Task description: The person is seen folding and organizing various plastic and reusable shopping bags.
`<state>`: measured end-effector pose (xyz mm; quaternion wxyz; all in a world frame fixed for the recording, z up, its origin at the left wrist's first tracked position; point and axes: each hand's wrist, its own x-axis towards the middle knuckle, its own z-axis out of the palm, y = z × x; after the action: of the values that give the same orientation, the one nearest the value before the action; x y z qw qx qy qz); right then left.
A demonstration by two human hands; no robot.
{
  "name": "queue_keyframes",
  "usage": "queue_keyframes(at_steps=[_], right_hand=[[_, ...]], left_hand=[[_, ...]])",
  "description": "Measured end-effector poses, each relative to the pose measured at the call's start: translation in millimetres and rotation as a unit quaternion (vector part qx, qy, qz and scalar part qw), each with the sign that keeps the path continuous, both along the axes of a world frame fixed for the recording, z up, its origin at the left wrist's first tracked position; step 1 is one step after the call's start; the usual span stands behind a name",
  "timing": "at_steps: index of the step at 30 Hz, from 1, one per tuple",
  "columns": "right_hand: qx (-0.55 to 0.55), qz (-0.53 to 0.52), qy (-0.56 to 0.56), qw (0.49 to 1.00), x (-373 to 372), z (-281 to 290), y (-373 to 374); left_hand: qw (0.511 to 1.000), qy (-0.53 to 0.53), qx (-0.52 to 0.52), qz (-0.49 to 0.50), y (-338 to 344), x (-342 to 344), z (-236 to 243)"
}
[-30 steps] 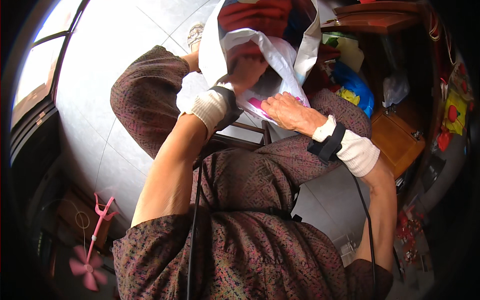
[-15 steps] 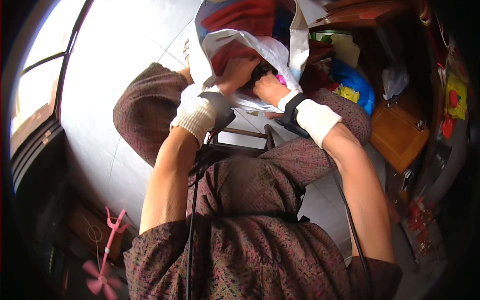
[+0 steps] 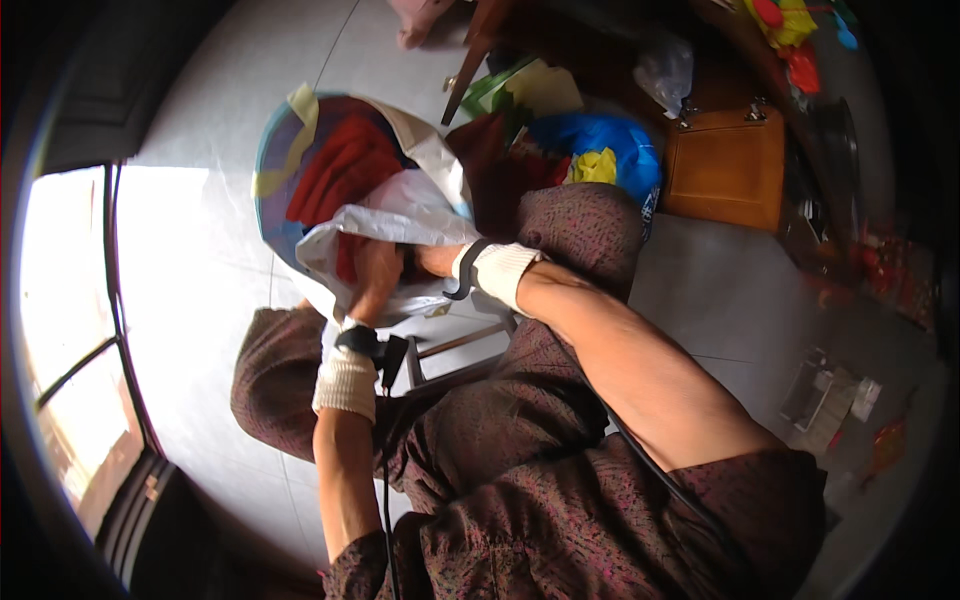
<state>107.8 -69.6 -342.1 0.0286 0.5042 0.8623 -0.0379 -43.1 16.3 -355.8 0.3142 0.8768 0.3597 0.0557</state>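
Observation:
A large white and pale blue bag [image 3: 430, 150] stands between my knees with its mouth open. Dark red cloth [image 3: 345, 165] fills its upper part, and a crumpled white plastic liner [image 3: 400, 205] lies folded across the opening. My left hand [image 3: 372, 275] reaches into the bag beside the liner, blurred, its fingertips lost in shadow. From the right, my right hand [image 3: 432, 261] goes in close to the left one, its fingers hidden inside. Whether either hand grips anything does not show. White knitted cuffs with black straps cover both wrists.
A low stool frame [image 3: 455, 345] stands below the bag. To the right are a blue plastic bag [image 3: 640, 165], a yellow bundle [image 3: 592, 166] and an open wooden cabinet door [image 3: 725, 170]. A clear plastic bag [image 3: 665, 75] hangs nearby. Small items [image 3: 825, 395] lie on the right-hand floor.
The view has swung, so the bag appears lower and further left. My right hand has slid deeper inside, and the bright pink thing by its fingers is out of sight.

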Motion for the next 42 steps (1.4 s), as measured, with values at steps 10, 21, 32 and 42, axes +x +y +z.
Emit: queue_keyframes(at_steps=[10, 21, 32, 42], right_hand=[[-0.127, 0.031, 0.212, 0.968, -31.1, 117.2, 8.8], [0.171, -0.105, 0.227, 0.953, 89.6, 302.6, -27.7], [0.003, -0.661, 0.370, 0.652, 283.8, 159.3, -201.8], [-0.271, -0.592, 0.131, 0.747, 208.0, 2.7, -198.3]], left_hand=[[0.999, -0.009, -0.015, -0.040, -3.5, -30.2, 66.8], [0.991, -0.102, 0.085, 0.008, 7.4, -55.1, 184.9], [0.969, -0.226, 0.054, -0.079, -44.0, 108.3, 257.7], [0.971, -0.074, 0.198, -0.109, -53.0, 123.2, 223.4]])
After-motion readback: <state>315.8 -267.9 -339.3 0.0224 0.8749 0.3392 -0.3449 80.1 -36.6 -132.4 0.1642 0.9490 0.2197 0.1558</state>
